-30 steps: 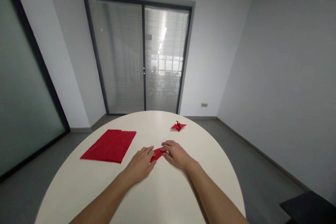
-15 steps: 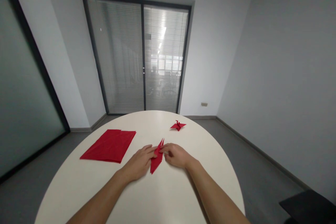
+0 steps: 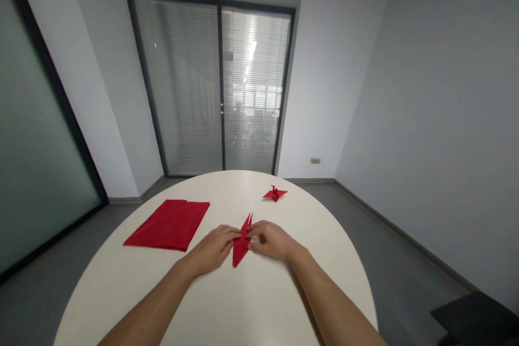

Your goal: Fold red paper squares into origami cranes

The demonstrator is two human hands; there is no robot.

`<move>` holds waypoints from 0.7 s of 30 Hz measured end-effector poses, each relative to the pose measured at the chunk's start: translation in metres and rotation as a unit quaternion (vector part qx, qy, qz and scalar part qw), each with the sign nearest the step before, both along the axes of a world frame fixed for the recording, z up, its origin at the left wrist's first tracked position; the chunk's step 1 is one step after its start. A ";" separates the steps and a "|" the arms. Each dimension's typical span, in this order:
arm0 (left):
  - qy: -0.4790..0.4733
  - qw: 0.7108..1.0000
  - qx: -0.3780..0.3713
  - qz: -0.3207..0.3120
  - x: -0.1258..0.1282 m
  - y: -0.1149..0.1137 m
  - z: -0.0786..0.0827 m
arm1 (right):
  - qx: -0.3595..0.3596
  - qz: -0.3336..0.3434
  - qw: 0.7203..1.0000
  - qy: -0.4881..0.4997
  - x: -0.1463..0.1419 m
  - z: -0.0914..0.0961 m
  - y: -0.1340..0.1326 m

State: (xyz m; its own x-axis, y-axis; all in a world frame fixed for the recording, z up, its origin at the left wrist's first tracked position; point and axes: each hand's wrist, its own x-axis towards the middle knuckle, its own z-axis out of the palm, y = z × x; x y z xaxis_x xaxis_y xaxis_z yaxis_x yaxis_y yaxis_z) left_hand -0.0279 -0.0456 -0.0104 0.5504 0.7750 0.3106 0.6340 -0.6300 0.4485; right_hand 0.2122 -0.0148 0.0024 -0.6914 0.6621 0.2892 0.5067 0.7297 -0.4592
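Note:
A narrow, pointed piece of folded red paper [image 3: 241, 246] lies on the white round table [image 3: 243, 303] between my hands. My left hand [image 3: 211, 248] pinches its left edge with curled fingers. On the other side, my right hand [image 3: 271, 239] grips the right edge near the upper points, fingers closed. Two thin points of the paper stick up beyond my fingertips.
A stack of flat red paper sheets [image 3: 169, 224] lies to the left on the table. A finished red paper crane [image 3: 274, 193] stands near the far edge. Sliding glass doors with blinds [image 3: 219, 86] face me. A dark object [image 3: 478, 316] sits at the lower right on the floor.
The red paper was flat and mostly covered by my hands. It now shows as a longer pointed shape turned lengthwise between them, with both hands pinching its edges.

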 end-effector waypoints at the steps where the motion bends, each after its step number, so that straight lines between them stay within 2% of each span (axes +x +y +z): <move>1: 0.002 1.000 0.000 0.001 0.000 0.000 0.000 | -0.001 -0.005 1.000 -0.001 0.000 0.000 0.001; 8: 0.018 0.999 0.033 0.001 0.005 -0.002 0.001 | 0.005 -0.028 1.000 0.012 0.003 -0.007 0.007; 15: 0.000 0.995 0.049 0.082 0.019 0.005 -0.005 | -0.025 -0.052 0.998 0.003 0.001 -0.004 0.004; 21: -0.036 0.989 0.036 0.142 0.022 0.009 -0.013 | -0.014 -0.068 0.997 0.039 -0.003 -0.009 0.008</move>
